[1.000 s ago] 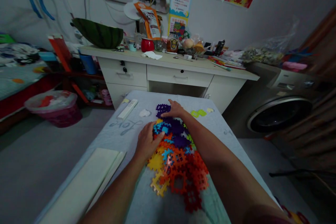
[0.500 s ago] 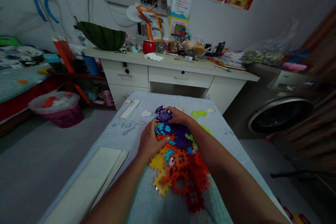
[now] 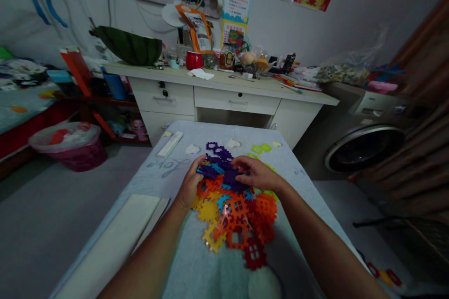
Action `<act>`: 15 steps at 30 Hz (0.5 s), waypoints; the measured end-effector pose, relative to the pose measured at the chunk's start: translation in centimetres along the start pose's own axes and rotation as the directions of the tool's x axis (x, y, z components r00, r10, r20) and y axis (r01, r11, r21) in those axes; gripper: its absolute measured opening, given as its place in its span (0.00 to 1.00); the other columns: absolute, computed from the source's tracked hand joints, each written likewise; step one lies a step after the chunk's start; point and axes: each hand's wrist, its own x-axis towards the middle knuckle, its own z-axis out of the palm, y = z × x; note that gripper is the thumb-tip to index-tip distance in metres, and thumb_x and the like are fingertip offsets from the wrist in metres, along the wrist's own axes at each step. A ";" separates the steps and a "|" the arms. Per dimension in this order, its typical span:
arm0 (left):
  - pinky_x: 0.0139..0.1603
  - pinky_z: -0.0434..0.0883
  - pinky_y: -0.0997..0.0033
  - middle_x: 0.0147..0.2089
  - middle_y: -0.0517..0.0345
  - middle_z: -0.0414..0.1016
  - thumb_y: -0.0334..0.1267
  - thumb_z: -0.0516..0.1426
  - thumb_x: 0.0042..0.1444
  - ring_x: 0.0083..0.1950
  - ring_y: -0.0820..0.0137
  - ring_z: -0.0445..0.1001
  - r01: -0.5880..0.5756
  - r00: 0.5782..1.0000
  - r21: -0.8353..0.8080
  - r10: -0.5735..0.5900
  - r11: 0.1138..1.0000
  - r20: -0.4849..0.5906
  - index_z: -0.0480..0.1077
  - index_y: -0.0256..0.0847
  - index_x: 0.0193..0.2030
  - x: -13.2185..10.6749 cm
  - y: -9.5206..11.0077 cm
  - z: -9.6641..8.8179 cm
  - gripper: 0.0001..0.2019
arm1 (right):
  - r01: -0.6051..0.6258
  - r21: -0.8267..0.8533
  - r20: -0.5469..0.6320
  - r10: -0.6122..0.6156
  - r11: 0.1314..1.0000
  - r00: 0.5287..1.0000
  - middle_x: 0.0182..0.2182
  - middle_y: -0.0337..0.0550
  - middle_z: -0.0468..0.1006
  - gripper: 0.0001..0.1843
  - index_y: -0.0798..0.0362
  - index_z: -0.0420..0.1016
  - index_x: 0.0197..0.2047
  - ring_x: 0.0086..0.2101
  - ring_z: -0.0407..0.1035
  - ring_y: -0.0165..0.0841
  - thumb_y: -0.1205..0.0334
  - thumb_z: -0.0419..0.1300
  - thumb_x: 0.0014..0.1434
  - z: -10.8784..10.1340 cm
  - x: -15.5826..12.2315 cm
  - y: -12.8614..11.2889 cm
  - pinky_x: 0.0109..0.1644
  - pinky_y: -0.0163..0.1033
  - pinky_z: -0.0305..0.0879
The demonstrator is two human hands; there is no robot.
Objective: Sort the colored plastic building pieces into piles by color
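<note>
A pile of flat interlocking plastic tiles [image 3: 238,217] in orange, red, yellow, blue and purple lies on a grey-blue cloth-covered table [image 3: 168,168]. My left hand [image 3: 189,186] curls round the pile's left side, fingers on a purple tile [image 3: 207,171]. My right hand [image 3: 257,174] rests on the pile's top right with fingers bent over purple pieces. More purple tiles [image 3: 219,150] lie just beyond both hands. Green tiles [image 3: 260,149] sit further right.
A white remote [image 3: 170,144] and small white pieces [image 3: 192,149] lie at the table's far end. A folded cream sheet [image 3: 115,238] lies on the near left. Behind stand a cluttered white desk [image 3: 228,98], a pink bin [image 3: 70,142] and a washing machine [image 3: 365,149].
My right hand has pulled back from the far purple tiles toward me, onto the pile's top. My left hand has shifted slightly nearer and curled round the pile's edge.
</note>
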 end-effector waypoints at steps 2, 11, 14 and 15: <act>0.71 0.58 0.52 0.64 0.52 0.68 0.41 0.48 0.57 0.69 0.60 0.62 -0.041 0.998 0.095 0.046 0.995 -0.051 0.66 0.43 0.61 0.0 0.0 0.1 0.25 | -0.146 -0.122 -0.187 0.121 0.982 0.975 0.47 0.47 0.76 0.19 0.52 0.72 0.51 0.46 0.70 0.37 0.59 0.63 0.56 -1.5 -0.6 3.2 0.53 0.45 0.66; 0.69 0.61 0.52 0.59 0.50 0.68 0.48 0.55 0.59 0.64 0.59 0.66 -0.115 0.987 0.430 0.153 0.896 -0.054 0.70 0.44 0.54 -0.3 -0.2 0.9 0.19 | -0.786 -0.179 -0.507 0.629 0.592 0.590 0.62 0.63 0.64 0.43 0.50 0.63 0.66 0.62 0.59 0.56 0.35 0.62 0.54 -3.7 2.4 14.3 0.62 0.62 0.57; 0.65 0.65 0.50 0.59 0.48 0.71 0.47 0.57 0.57 0.61 0.58 0.69 -0.162 0.987 0.488 0.149 0.858 0.065 0.68 0.43 0.56 -0.3 -0.1 0.9 0.22 | -0.698 -0.282 -0.399 0.581 0.658 0.709 0.62 0.61 0.66 0.40 0.49 0.67 0.64 0.61 0.61 0.56 0.36 0.61 0.55 -2.0 3.5 13.3 0.61 0.63 0.57; 0.65 0.65 0.50 0.59 0.47 0.71 0.47 0.58 0.56 0.61 0.57 0.69 -0.174 0.985 0.508 0.144 0.844 0.098 0.68 0.43 0.57 -0.3 0.0 0.8 0.23 | -0.642 -0.307 -0.350 0.544 0.703 0.763 0.61 0.60 0.67 0.37 0.50 0.69 0.62 0.61 0.61 0.54 0.38 0.62 0.55 -1.4 3.7 12.7 0.61 0.61 0.58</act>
